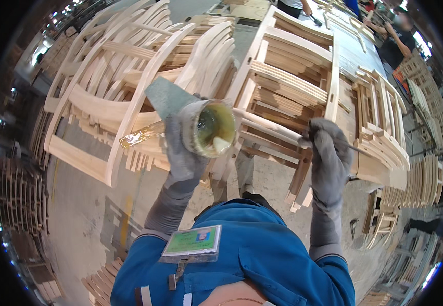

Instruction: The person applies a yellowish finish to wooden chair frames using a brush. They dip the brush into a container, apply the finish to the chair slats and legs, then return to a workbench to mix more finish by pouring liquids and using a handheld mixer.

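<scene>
My left hand (184,158), in a grey glove, is closed round a round cup (213,127) with a crusted rim. Yellowish, glossy stuff coats the inside, and a pale lump lies near its lower edge. A flat grey-green piece (168,97) sticks out behind the cup. Beside that hand juts a shiny, amber-coated strip (142,135), glue-like in look. My right hand (328,150), also gloved, has its fingers closed round a thin stick (359,150). A pale wooden rod (270,125) reaches to these fingers; whether they grip it, I cannot tell.
Stacked curved chair frames (109,104) stand at the left. Ahead, a pile of wooden frames (293,66) leads toward a long table (351,38). More slatted parts (382,122) stand at the right. Co-workers (397,43) are at the far side.
</scene>
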`<state>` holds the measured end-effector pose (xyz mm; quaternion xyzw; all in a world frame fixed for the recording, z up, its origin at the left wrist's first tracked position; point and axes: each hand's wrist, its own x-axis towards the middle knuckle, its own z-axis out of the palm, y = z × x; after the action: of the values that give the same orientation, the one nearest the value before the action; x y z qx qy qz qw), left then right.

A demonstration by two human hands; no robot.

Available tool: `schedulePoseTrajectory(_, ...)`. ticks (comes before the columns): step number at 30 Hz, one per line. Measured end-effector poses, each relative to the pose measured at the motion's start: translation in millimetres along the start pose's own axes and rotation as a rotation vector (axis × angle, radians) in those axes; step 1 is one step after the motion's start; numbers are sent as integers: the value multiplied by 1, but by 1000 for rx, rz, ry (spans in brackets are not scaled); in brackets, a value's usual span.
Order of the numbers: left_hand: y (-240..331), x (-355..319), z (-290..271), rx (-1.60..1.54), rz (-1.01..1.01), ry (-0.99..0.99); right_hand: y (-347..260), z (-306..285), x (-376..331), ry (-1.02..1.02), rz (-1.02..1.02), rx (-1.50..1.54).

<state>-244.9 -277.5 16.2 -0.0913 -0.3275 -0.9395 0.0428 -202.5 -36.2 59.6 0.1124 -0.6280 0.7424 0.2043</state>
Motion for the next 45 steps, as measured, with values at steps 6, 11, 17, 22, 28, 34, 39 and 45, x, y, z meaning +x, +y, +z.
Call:
schedulePoseTrajectory(6,-4,-2,5,682,561,-340,-9,32,-12,-162,-89,42)
schedulePoseTrajectory(11,-10,-2,18,65,399,-119,14,33,-43,-233,-302,-386)
schedulePoseTrajectory(17,-13,1,6,596,599,-88,11,38,-46,-266,-238,-107)
schedulePoseTrajectory(22,-15,20,5,-146,283,-368,31,40,-31,-138,-13,235)
schedulePoseTrajectory(28,-15,30,25,97,231,-41,39,34,-16,-70,61,225)
schedulePoseTrajectory(34,-39,55,16,176,288,-36,49,25,1,-80,188,445)
schedulePoseTrajectory(39,-54,53,-38,1334,519,220,70,10,55,8,368,219)
schedulePoseTrajectory(45,-46,62,-40,876,513,249,148,-29,232,-324,239,39)
